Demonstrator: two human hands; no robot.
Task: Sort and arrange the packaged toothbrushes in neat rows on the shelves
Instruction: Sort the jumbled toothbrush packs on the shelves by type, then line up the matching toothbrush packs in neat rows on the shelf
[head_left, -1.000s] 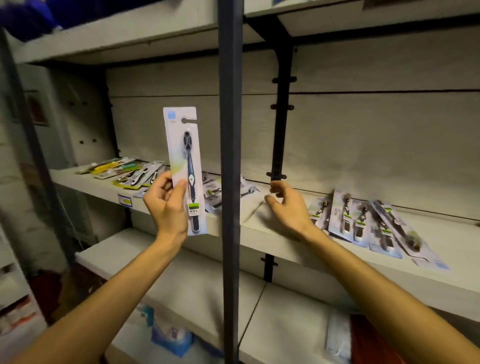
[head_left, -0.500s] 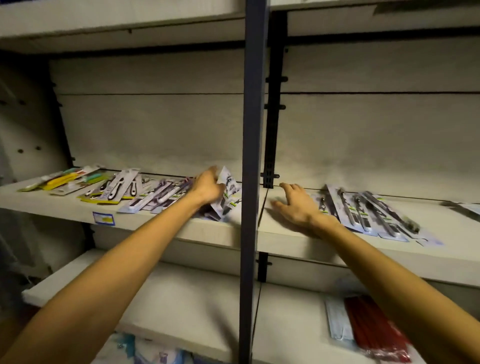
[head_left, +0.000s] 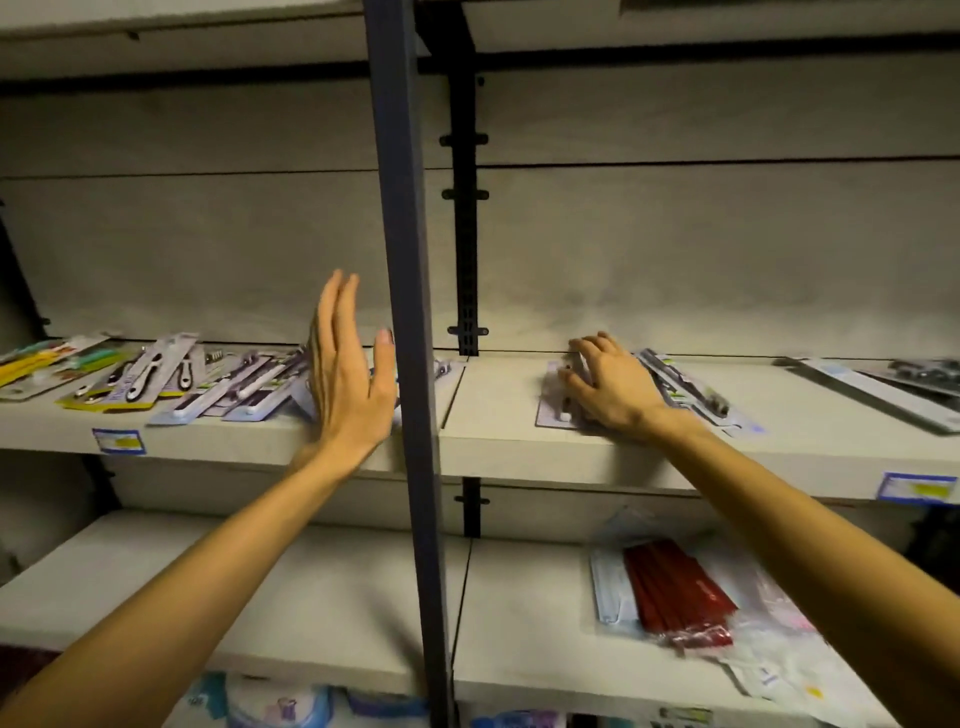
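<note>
My left hand (head_left: 347, 374) is raised in front of the middle shelf (head_left: 498, 395), fingers straight and upright, holding nothing. Behind and left of it, several packaged toothbrushes (head_left: 228, 387) lie in a loose overlapping row. My right hand (head_left: 610, 387) lies palm down on a small pile of toothbrush packs (head_left: 558, 410) on the right half of the shelf, fingers bent over them. More packs (head_left: 685, 387) stick out from under its right side.
A dark vertical post (head_left: 410, 364) stands close in front, between my two hands. Yellow and green packs (head_left: 47, 361) lie at the far left, long packs (head_left: 883, 387) at the far right. On the lower shelf (head_left: 322, 597) sits a bag of red items and masks (head_left: 680, 597).
My left hand held a toothbrush pack upright, set it down among the packs on the left, and now rises empty. The right hand slid slightly right onto its pile. The view shifted right.
</note>
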